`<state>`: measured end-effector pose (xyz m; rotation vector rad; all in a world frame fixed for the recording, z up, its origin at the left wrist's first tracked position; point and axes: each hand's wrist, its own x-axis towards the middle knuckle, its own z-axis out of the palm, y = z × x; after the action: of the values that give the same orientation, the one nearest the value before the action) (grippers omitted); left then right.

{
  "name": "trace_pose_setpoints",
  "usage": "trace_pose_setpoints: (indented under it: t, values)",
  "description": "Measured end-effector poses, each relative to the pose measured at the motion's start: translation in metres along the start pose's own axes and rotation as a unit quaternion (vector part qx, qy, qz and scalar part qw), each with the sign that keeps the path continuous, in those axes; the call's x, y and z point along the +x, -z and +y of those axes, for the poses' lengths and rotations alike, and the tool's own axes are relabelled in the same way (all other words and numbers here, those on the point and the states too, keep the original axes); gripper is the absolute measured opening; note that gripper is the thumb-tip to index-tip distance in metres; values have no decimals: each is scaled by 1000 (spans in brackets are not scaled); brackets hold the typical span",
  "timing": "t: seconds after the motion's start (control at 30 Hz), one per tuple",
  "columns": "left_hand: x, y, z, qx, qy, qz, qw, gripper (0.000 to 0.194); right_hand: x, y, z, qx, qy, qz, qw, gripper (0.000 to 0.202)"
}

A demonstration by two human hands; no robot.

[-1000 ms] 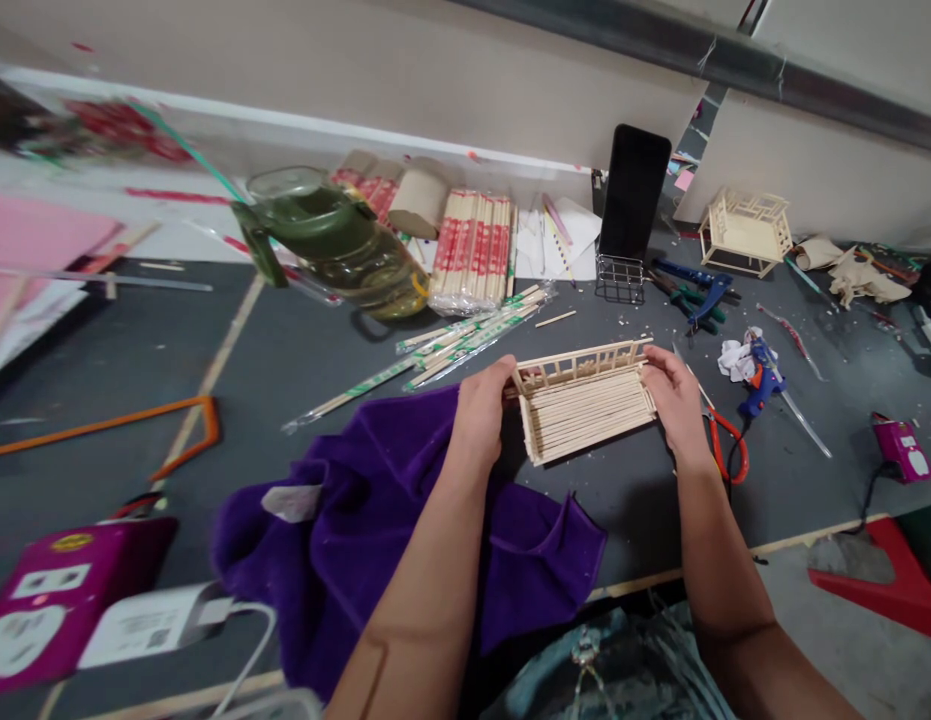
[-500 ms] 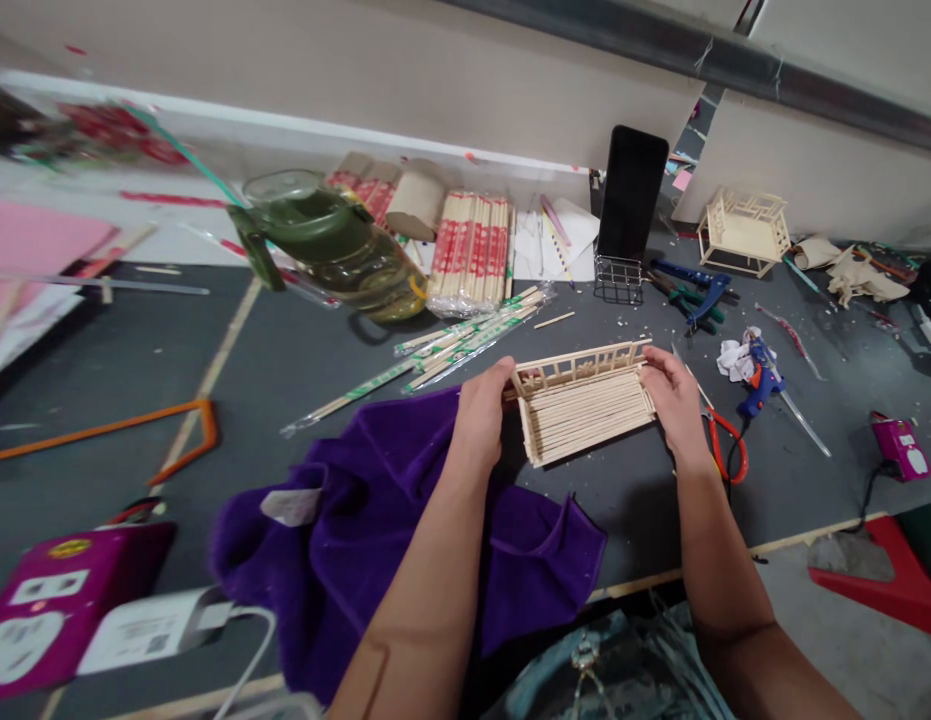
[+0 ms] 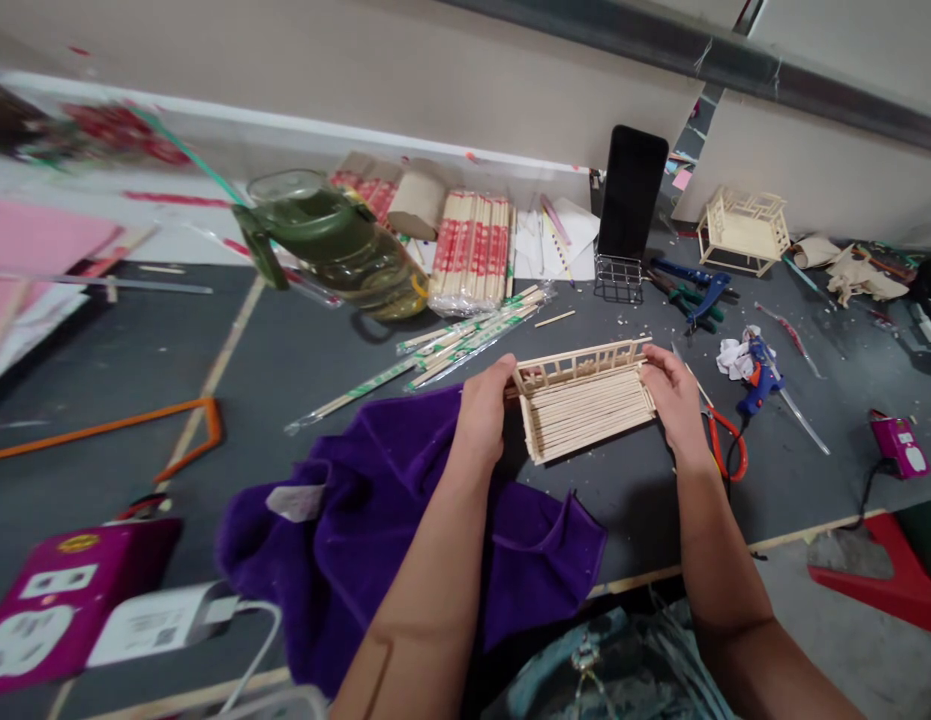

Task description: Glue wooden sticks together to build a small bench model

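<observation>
A small model made of pale wooden sticks, with a slatted base and a railing along its far side, is held between both hands above the dark tabletop. My left hand grips its left end, with the thumb near the top corner. At the right end, my right hand has its fingers closed round the railing's corner. Beneath my left forearm lies a crumpled purple cloth. A finished-looking small stick model stands at the back right.
Wrapped sticks, a green-lidded jug and a phone on a wire stand are at the back. On the right lie blue-handled pliers, a glue gun and red-handled scissors. A purple socket box is front left.
</observation>
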<state>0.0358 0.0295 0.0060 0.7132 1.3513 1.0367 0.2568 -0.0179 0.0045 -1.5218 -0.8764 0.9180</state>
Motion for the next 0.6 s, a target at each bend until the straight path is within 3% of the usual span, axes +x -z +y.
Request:
trace_pose_setpoints:
  t: [0.6]
  values:
    - [2, 1, -2, 16, -11, -6, 1000, 42, 0, 0, -1, -1, 5, 0, 1000, 35]
